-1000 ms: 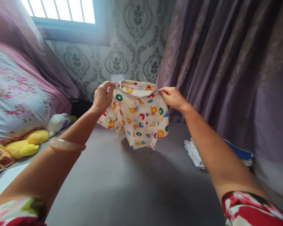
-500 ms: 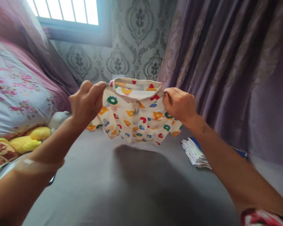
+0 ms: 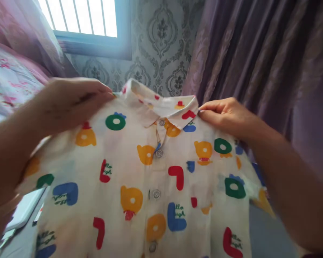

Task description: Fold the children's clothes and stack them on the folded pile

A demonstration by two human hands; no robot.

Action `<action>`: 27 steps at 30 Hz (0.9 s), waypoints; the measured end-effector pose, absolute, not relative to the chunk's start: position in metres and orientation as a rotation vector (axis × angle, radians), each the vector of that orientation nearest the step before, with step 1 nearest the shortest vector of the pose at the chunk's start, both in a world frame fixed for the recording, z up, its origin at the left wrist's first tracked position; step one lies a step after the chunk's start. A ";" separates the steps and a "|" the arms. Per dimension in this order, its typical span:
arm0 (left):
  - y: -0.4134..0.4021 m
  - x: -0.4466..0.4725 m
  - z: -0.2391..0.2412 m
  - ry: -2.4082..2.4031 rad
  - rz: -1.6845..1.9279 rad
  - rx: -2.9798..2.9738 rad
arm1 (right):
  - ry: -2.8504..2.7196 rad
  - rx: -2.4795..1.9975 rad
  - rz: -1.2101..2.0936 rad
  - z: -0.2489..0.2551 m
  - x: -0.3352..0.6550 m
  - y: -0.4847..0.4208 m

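A small cream collared shirt [image 3: 140,186] with buttons and a print of red, blue, green and yellow shapes hangs close in front of me and fills the lower half of the view. My left hand [image 3: 70,102] pinches its left shoulder beside the collar. My right hand [image 3: 226,116] pinches the right shoulder beside the collar. The shirt faces me with its front side and hides the grey surface below.
A purple curtain [image 3: 271,71] hangs at the right. Patterned grey wallpaper [image 3: 161,39] and a barred window [image 3: 83,18] are straight ahead. Floral pink bedding [image 3: 5,79] lies at the left. A white flat object [image 3: 24,211] shows at the lower left.
Both hands have drawn the shirt up and toward me, so it now looks much larger and covers the grey surface, the folded stack and the yellow plush seen earlier.
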State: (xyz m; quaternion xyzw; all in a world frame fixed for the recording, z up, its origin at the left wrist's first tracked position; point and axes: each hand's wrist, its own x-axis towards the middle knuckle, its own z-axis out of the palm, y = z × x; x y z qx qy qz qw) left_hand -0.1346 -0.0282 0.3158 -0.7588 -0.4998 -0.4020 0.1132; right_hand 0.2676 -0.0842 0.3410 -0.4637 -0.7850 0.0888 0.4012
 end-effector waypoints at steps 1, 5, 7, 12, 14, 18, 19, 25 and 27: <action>-0.028 -0.113 0.311 -1.390 -1.074 -2.326 | -2.009 -1.196 0.271 0.331 0.270 -0.069; 0.018 -0.068 0.246 -1.347 -0.776 -2.621 | -2.108 -1.292 0.248 0.267 0.277 -0.013; 0.047 -0.063 0.196 -1.394 -0.601 -2.676 | -2.149 -1.400 0.172 0.224 0.279 0.008; 0.078 -0.049 0.093 -1.549 -0.313 -2.706 | -2.228 -1.756 0.063 0.116 0.277 0.039; 0.081 -0.043 0.070 -1.597 -0.239 -2.710 | -2.322 -1.844 0.028 0.085 0.276 0.046; 0.092 -0.040 0.045 -1.635 -0.099 -2.692 | -2.453 -1.915 -0.038 0.051 0.274 0.058; 0.096 -0.040 0.042 -1.642 -0.072 -2.676 | -2.472 -1.920 -0.055 0.047 0.273 0.061; 0.119 -0.042 0.038 -1.648 -0.051 -2.580 | -2.493 -1.939 -0.142 0.039 0.269 0.092; 0.120 -0.037 0.044 -1.731 -0.108 -2.554 | -2.476 -1.894 -0.142 0.036 0.270 0.104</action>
